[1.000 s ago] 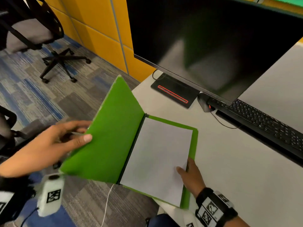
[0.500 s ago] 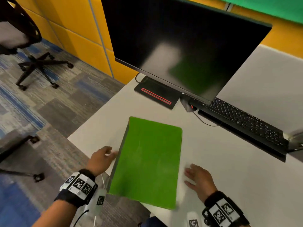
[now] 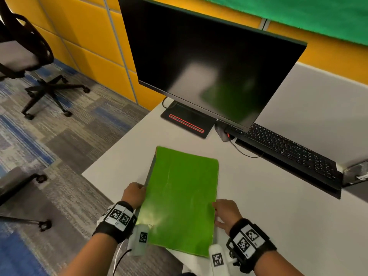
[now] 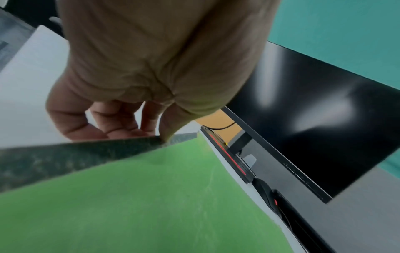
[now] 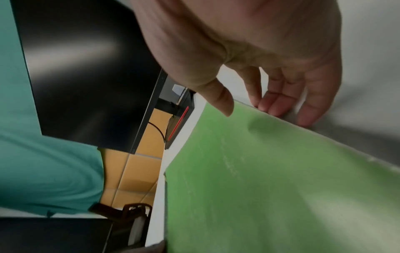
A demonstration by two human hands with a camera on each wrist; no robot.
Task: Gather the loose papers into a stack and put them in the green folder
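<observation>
Off to your left, an office chair [image 3: 29, 62] is standing on the patterned carpet [image 3: 65, 140], well apart from the desk [image 3: 268, 206].

Your left hand [image 3: 133, 194] is sitting at the left long edge of the green folder [image 3: 182, 198], right against its dark spine [image 4: 71, 154]. In the left wrist view your fingers [image 4: 71, 123] are curling down beside the spine and your thumb is pressing at the seam where spine meets green cover, so you are gripping that edge.

The folder is lying closed and flat near the front of the desk, its near end hanging slightly over the desk's front edge. No papers are showing outside it; whether they are inside, the closed cover is hiding.

Your right hand [image 3: 226, 213] is meeting the folder's right long edge. In the right wrist view your thumb [image 5: 218, 97] is lying on top of the cover while your fingertips [image 5: 272, 106] are curling round the edge, pinching it.

Behind the folder, a dark monitor [image 3: 209, 64] is standing on its base [image 3: 187, 121], and to the right a black keyboard [image 3: 288, 152] is lying partly beneath the screen's lower edge.
</observation>
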